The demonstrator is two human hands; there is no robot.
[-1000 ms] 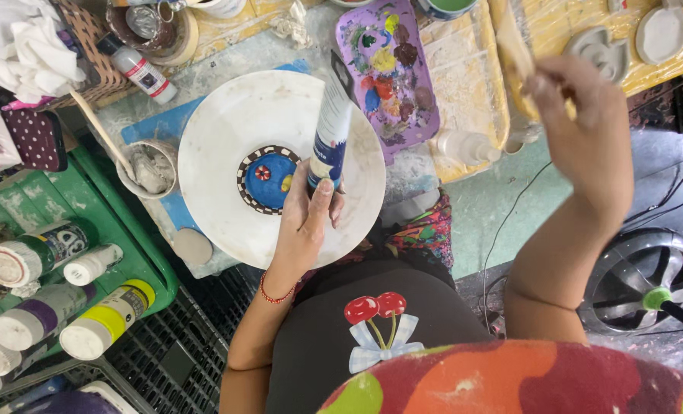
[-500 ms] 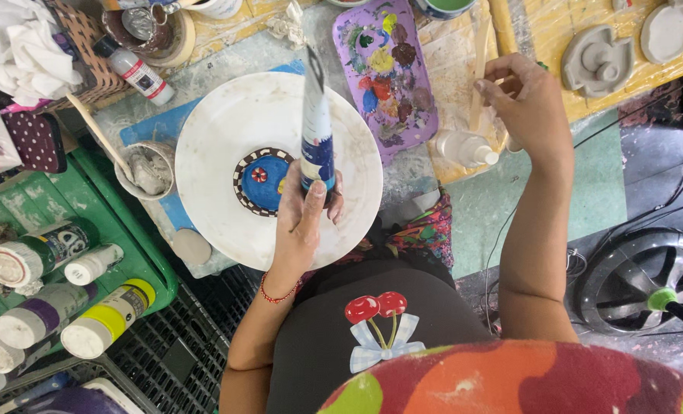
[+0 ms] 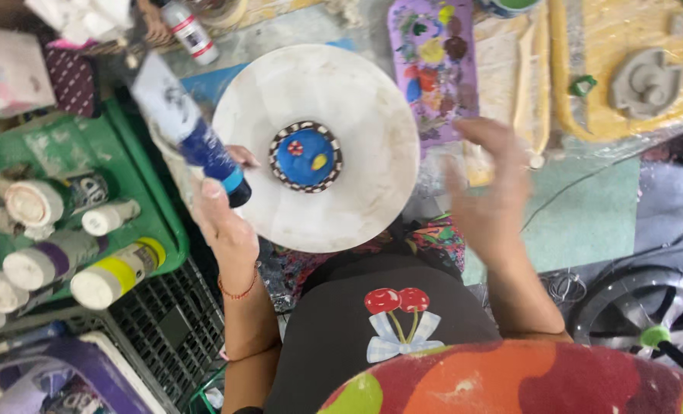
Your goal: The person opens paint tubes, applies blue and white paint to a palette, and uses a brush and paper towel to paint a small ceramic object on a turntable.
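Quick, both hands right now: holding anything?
Left hand: closed around a blue-and-white paint tube.
Right hand: open, blurred, apparently empty.

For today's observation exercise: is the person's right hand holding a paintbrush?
No, the right hand is open and empty beside the round white board, while the left hand holds a blue paint tube.

left hand (image 3: 222, 222) grips blue paint tube (image 3: 184, 126) | right hand (image 3: 488, 184) empty, blurred | white round board (image 3: 317, 147) between
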